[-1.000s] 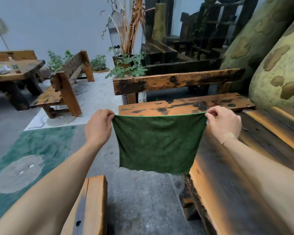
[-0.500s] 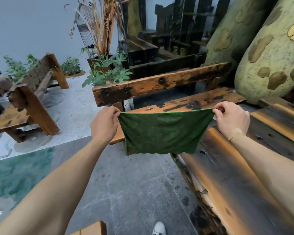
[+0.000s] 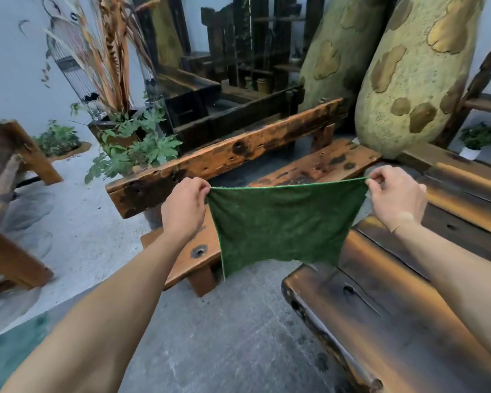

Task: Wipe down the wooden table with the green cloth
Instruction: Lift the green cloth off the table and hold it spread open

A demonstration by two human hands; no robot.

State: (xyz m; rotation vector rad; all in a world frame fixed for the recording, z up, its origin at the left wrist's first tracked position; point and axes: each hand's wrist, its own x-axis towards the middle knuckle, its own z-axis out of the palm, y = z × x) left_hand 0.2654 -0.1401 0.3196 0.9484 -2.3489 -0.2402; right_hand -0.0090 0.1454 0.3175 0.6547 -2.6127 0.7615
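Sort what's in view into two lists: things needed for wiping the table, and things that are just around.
For the job:
- green cloth, stretched in the air between both hands
- left hand, pinching one top corner
- right hand, pinching the other
- wooden table, at the right, not yet touched

Just around:
- bench
- potted plant
- birdcage
- spotted columns

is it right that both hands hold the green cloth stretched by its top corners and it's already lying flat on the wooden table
Not quite. In the head view the left hand and right hand do pinch the green cloth by its top corners, stretched out, but it is not lying flat on the wooden table. It hangs in the air, its lower edge loose.
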